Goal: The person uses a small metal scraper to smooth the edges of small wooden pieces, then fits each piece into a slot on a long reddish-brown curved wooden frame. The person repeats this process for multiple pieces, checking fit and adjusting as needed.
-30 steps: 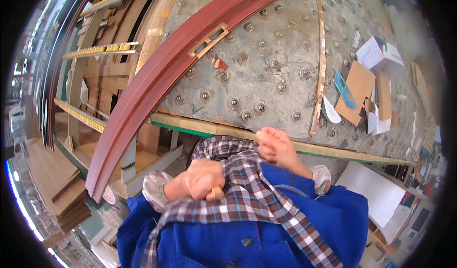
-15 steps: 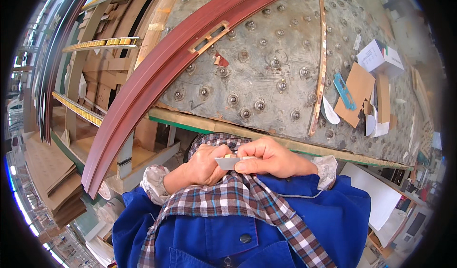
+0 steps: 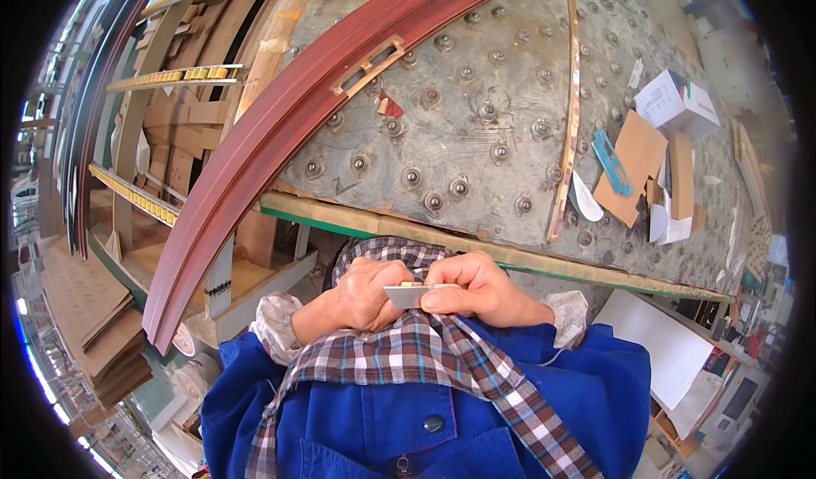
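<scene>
Close to my chest, both hands pinch a small flat grey metal plate [image 3: 410, 294]. My left hand [image 3: 367, 293] grips its left end and my right hand [image 3: 478, 288] grips its right end. Above the hands lies a long reddish-brown wooden frame piece [image 3: 280, 130] with a rectangular brass-coloured cut-out fitting [image 3: 370, 64]. It rests slanted across the grey roller-ball workbench [image 3: 476, 139]. A thin wooden strip [image 3: 568, 113] lies on the bench to the right of it.
Cardboard pieces [image 3: 636, 166], a white box [image 3: 676, 103] and a blue tool [image 3: 612, 161] sit at the bench's right. Wooden racks with boards [image 3: 161, 139] stand at the left, stacked brown panels [image 3: 93, 326] below them. White sheets [image 3: 663, 351] lie at lower right.
My hands were apart a second ago, the right one raised near the bench edge. They have come together in front of my chest, now both holding the small metal plate.
</scene>
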A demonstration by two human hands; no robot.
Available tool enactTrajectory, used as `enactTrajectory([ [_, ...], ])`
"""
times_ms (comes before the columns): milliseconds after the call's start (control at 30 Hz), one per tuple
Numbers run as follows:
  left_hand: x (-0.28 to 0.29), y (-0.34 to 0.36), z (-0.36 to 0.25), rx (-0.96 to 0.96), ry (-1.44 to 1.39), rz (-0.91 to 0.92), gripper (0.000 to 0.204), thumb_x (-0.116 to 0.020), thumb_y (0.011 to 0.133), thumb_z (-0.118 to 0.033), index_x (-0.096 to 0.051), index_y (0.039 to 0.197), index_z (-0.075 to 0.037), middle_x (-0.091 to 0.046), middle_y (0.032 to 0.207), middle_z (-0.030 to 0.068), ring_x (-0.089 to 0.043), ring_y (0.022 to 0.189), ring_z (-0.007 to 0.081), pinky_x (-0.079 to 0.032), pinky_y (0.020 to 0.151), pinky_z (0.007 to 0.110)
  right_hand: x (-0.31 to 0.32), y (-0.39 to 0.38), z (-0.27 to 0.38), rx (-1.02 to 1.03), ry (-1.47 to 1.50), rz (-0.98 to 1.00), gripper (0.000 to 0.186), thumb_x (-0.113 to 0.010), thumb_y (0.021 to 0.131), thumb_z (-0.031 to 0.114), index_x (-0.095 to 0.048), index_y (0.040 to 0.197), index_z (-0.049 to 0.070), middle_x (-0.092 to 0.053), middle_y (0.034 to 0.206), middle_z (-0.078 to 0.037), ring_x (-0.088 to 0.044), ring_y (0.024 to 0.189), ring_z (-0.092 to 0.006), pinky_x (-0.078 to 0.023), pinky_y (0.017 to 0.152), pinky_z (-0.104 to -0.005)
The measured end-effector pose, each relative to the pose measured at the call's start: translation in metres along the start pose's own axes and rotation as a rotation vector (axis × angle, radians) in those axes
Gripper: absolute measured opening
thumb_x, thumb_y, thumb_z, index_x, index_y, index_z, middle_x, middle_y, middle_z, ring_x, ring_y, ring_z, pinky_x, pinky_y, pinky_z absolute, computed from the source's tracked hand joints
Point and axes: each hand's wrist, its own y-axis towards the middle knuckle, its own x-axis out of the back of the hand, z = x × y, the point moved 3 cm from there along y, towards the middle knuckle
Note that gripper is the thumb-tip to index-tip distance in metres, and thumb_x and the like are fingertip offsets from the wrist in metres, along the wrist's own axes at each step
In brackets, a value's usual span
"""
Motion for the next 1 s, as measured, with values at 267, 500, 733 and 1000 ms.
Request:
enactTrajectory([
  [267, -0.004, -0.005, -0.002, -0.027, 0.032, -0.053, 0.016, -0.062, 0.07, -0.004, -0.052, 0.081, 0.001, -0.051, 0.068, 0.0099, -0.052, 0.051, 0.0254, -0.037, 0.041, 0.033, 0.0, -0.005, -0.007, 0.079, -0.015, -0.085, 0.015, -0.062, 0.085, 0.014, -0.06, 0.078, 0.001, -0.056, 0.068, 0.002, -0.043, 0.061, -0.0028, -0.034, 0.053, -0.0191],
  [500, 0.012, -0.031, -0.01, -0.133, -0.086, -0.147, 0.012, -0.058, 0.068, -0.002, -0.049, 0.076, -0.002, -0.051, 0.066, 0.009, -0.051, 0.05, 0.0241, -0.038, 0.043, 0.034, 0.043, -0.009, -0.025, 0.242, 0.197, -0.476, 0.013, -0.056, 0.088, 0.011, -0.058, 0.077, 0.005, -0.05, 0.059, 0.004, -0.04, 0.049, -0.0018, -0.03, 0.044, -0.0182],
  [733, 0.001, -0.015, -0.006, 0.144, -0.042, -0.16, 0.007, -0.05, 0.082, -0.001, -0.051, 0.087, 0.005, -0.054, 0.077, 0.0158, -0.053, 0.055, 0.028, -0.044, 0.048, 0.033, 0.031, -0.004, -0.013, 0.258, 0.097, -0.275, 0.019, -0.052, 0.092, 0.015, -0.046, 0.076, 0.008, -0.037, 0.056, 0.008, -0.028, 0.046, -0.0005, -0.02, 0.041, -0.0191],
  [1000, 0.002, -0.023, 0.0, 0.37, -0.029, -0.215, 0.023, -0.05, 0.085, -0.004, -0.051, 0.106, 0.006, -0.056, 0.087, 0.0179, -0.056, 0.075, 0.0316, -0.046, 0.067, 0.034, 0.024, 0.007, -0.008, 0.213, -0.563, -0.401, 0.017, -0.054, 0.09, 0.018, -0.049, 0.084, 0.003, -0.044, 0.06, 0.0, -0.041, 0.06, -0.0038, -0.032, 0.051, -0.0221],
])
